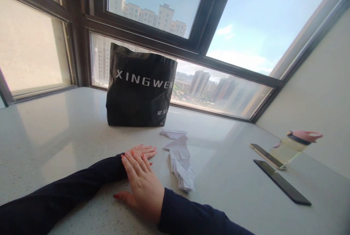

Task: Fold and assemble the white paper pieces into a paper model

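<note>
My left hand [141,151] lies flat on the speckled white ledge [218,180], fingers stretched to the right, holding nothing. Across its wrist and dark sleeve rests my right hand [146,184], palm down, with its fingers extended and its thumb out to the left. Just right of both hands is a row of folded white papers [183,171], several of them stacked and overlapping; neither hand touches them. Behind the papers stands a black bag [139,96] with white "XINGWEN" lettering, upright on the ledge.
To the right, a black phone [281,181] and a second, light-edged phone [268,156] lie flat. A pale yellow bottle with a pink lid [296,144] stands beside them, near the white wall [314,82]. Dark-framed windows [153,32] border the far side of the ledge.
</note>
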The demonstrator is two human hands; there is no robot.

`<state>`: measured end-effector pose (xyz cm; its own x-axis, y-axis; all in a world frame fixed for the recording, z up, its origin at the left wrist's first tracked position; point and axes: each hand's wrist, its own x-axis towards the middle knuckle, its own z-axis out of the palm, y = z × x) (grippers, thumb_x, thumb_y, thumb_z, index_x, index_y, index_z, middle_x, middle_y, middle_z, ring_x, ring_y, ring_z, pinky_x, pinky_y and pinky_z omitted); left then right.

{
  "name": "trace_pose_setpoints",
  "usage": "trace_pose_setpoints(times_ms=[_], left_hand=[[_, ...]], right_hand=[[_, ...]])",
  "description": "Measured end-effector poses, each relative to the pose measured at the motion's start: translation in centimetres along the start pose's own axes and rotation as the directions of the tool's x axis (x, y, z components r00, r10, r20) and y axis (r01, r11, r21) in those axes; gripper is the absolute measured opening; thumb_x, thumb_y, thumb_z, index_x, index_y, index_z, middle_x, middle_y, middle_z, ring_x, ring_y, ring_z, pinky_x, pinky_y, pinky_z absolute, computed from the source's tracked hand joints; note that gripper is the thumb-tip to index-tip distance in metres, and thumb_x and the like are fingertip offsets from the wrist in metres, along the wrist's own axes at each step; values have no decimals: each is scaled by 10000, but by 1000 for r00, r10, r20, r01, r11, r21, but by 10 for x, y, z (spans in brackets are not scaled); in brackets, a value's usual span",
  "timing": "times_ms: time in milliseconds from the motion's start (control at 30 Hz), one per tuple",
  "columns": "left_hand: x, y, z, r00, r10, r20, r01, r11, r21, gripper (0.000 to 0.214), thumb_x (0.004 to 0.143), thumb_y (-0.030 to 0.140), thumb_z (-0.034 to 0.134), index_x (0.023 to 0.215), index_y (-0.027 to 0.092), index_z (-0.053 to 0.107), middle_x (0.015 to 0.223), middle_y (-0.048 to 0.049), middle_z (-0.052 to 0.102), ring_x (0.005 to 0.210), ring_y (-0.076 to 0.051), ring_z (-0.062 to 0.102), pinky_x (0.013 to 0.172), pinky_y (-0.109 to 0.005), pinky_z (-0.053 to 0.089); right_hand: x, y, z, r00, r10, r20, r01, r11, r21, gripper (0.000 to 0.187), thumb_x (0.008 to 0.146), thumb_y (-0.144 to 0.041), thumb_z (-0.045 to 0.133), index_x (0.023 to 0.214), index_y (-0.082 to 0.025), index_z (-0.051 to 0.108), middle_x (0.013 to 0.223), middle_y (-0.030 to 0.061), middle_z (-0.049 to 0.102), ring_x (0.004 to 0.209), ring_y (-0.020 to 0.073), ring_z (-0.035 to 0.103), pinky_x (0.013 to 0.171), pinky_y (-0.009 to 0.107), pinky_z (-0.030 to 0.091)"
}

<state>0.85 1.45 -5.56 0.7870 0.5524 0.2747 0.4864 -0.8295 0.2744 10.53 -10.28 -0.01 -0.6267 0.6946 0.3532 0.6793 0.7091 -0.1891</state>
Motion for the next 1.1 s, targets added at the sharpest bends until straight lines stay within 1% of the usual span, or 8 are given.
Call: trace_pose_setpoints(times_ms=[133,367,467,567,733,867,967,1100], left_hand=[[-1,0,1,1000,-4,-13,5,999,34,432,748,313,492,1175,355,449,1220,84,455,1167,-188,360,986,-284,225],[4,-1,2,999,-16,45,14,999,48,436,726,264,525,1161,267,487,1223,5,463,1131,-208,410,975,-332,238],[4,7,-5,1000,0,15,0,1000,14,348,755,233,483,1096,274,539,1149,25,533,1096,-179,447,933,-329,312],[-1,17,-16,999,40,-4,-40,999,0,357,805,287,346,1093,199,537,1123,4,553,1055,-154,470,904,-307,353],[-14,26,-28,997,74,-22,-74,997,7,419,816,346,348,1192,181,436,1247,-69,443,1151,-223,377,941,-432,274],[-16,27,-28,998,66,-19,-66,998,10,413,827,346,313,1197,193,416,1270,-72,415,1169,-218,354,950,-419,255],[-16,28,-28,998,60,-19,-59,998,11,414,828,354,304,1194,197,417,1270,-67,416,1165,-217,358,944,-416,260],[-16,28,-29,998,57,-6,-57,998,17,410,824,343,319,1194,193,414,1268,-71,418,1165,-215,356,934,-421,266]], right_hand=[[0,2,-1,1000,7,5,-7,1000,-7,735,744,-477,472,1310,-109,180,1362,98,257,1245,235,185,1015,424,180],[0,2,2,1000,-16,-7,16,1000,1,734,743,-479,474,1308,-109,187,1348,108,283,1232,236,213,1010,415,194],[3,-2,-16,999,-7,-51,7,1000,5,637,760,-461,461,1277,-140,268,1290,94,380,1181,224,306,1001,415,209],[10,9,-55,987,66,-149,-74,996,-50,439,792,-415,435,1171,-194,423,1199,74,474,1087,218,410,970,432,243],[11,90,-108,882,335,-331,-345,938,30,314,803,-372,415,1054,-205,505,1019,67,552,841,174,541,753,340,433],[-9,172,-98,699,592,-401,-584,796,158,410,768,-464,400,990,-148,537,924,113,555,836,208,541,736,378,438],[-25,210,-75,671,638,-378,-618,763,190,488,743,-521,382,968,-121,549,923,148,559,855,242,543,716,418,444],[-30,227,-53,703,637,-316,-596,770,227,493,748,-533,358,1011,-161,546,1006,128,572,960,230,521,806,398,414]])
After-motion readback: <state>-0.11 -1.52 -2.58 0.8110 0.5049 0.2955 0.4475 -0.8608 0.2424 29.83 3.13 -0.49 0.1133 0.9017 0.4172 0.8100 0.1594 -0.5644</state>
